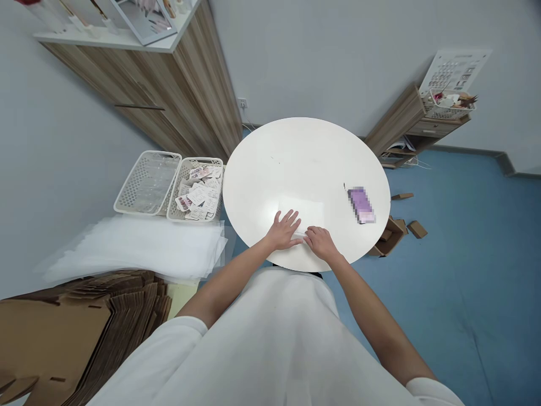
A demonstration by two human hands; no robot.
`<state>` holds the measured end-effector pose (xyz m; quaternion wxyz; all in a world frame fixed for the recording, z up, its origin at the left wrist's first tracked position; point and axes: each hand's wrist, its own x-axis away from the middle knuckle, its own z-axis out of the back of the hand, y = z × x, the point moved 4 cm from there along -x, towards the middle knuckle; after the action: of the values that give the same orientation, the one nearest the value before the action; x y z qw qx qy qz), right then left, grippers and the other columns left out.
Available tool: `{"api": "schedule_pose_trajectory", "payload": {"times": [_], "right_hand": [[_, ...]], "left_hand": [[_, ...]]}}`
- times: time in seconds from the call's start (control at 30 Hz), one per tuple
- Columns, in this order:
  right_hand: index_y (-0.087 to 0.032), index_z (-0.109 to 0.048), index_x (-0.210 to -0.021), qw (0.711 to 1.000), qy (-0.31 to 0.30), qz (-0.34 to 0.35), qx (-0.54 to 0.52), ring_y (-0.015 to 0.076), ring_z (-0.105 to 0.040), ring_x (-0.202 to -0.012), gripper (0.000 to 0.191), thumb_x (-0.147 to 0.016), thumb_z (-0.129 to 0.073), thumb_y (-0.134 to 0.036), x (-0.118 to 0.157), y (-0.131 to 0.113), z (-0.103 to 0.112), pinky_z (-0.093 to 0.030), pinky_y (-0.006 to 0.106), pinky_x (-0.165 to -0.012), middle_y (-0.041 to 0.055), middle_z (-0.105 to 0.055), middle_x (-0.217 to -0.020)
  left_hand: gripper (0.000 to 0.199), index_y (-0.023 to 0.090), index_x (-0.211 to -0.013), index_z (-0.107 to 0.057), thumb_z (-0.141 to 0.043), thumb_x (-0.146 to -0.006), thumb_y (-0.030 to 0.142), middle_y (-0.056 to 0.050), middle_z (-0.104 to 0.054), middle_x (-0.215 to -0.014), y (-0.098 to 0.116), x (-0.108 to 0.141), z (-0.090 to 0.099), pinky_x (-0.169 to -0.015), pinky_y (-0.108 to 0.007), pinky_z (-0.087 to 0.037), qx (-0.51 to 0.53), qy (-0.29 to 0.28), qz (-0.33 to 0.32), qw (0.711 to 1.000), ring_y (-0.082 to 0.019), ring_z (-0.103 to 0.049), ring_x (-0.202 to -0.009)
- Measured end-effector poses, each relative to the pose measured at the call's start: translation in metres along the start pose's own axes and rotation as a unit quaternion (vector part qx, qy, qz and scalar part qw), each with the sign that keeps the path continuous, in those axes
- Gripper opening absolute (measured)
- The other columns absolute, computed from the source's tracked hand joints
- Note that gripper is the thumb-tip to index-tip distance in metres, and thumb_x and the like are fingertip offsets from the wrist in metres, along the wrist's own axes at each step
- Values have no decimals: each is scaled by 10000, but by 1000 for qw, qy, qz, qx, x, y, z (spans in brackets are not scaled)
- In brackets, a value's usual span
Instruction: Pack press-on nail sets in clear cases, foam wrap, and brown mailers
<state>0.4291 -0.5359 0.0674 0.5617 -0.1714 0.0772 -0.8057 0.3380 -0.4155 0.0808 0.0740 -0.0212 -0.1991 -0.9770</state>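
A thin translucent sheet [310, 210], barely distinct from the white table, lies near the table's front edge. Its near edge shows as a narrow pale strip between my hands. My left hand [283, 232] lies on the sheet's left side with its fingers spread and its thumb reaching toward the strip. My right hand [321, 243] has its fingers bent and drawn together at the strip's right end, seemingly pinching the sheet. The fingertips are small and partly hidden. To the right of my right hand lies a purple rectangular item [361, 204], blurred into blocks.
The round white table [304, 146] stands before me. At its left are a basket of printed cards [171, 211], another white basket [120, 194], stacked translucent sheets [139, 248] and flattened cardboard [54, 332]. An open carton [395, 237] sits on the floor at right.
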Motion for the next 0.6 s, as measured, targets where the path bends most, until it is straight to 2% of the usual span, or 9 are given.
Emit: {"api": "schedule_pose_trajectory", "payload": {"times": [0.03,0.13,0.2,0.3,0.37,0.5,0.6], "right_hand": [[-216,-556,-979,1000,-1,-1,6,225,-482,-985,304,-884,-296,-341,-2,0,1,-332,377,-843,82,-544,-1095],[-207,-557,-985,1000,-16,-12,6,221,-498,-912,329,-890,-277,-352,-6,3,1,-354,357,-782,91,-561,-1007],[-201,-529,-1054,999,-30,-19,-15,214,-508,-886,345,-891,-269,-359,-9,6,-1,-368,337,-747,94,-562,-981],[-192,-413,-1202,997,-32,-15,-66,202,-514,-936,384,-878,-307,-369,-13,10,-3,-381,318,-762,92,-549,-1055],[-197,-366,-1232,995,-24,-25,-97,189,-513,-977,395,-865,-342,-341,-16,13,-4,-381,312,-792,83,-529,-1128],[-223,-440,-1134,985,-30,-83,-148,177,-550,-906,311,-836,-389,-290,-25,22,-8,-397,304,-755,50,-567,-1084],[-240,-483,-1065,977,-44,-113,-175,179,-561,-876,260,-818,-419,-291,-33,29,-13,-397,307,-740,36,-596,-1029]], "left_hand": [[456,239,-1144,-467,-472,-761,485,-94,-378,-1327,0,-1,0,-1012,-515,-50,0,-5,0,1000,-304,-252,-1254],[282,247,-1054,-510,-422,-807,352,-64,-552,-1113,-4,-5,-7,-984,-490,-126,23,-53,26,998,-242,-458,-1079],[240,246,-1008,-523,-372,-830,301,-39,-592,-1017,-8,-7,-12,-959,-477,-168,44,-73,49,995,-206,-514,-987],[248,242,-1025,-508,-358,-835,301,-31,-598,-1028,-14,-10,-16,-946,-462,-185,69,-77,71,992,-196,-524,-986],[269,244,-1064,-483,-358,-836,312,-31,-590,-1075,-19,-12,-17,-942,-446,-202,88,-79,89,989,-196,-522,-1008],[365,248,-1152,-408,-401,-808,368,-30,-578,-1121,-32,-18,-20,-903,-396,-294,134,-105,147,974,-199,-520,-1035],[355,251,-1131,-425,-426,-785,326,-20,-589,-1095,-45,-24,-23,-852,-361,-358,140,-133,199,961,-192,-536,-1002]]}}
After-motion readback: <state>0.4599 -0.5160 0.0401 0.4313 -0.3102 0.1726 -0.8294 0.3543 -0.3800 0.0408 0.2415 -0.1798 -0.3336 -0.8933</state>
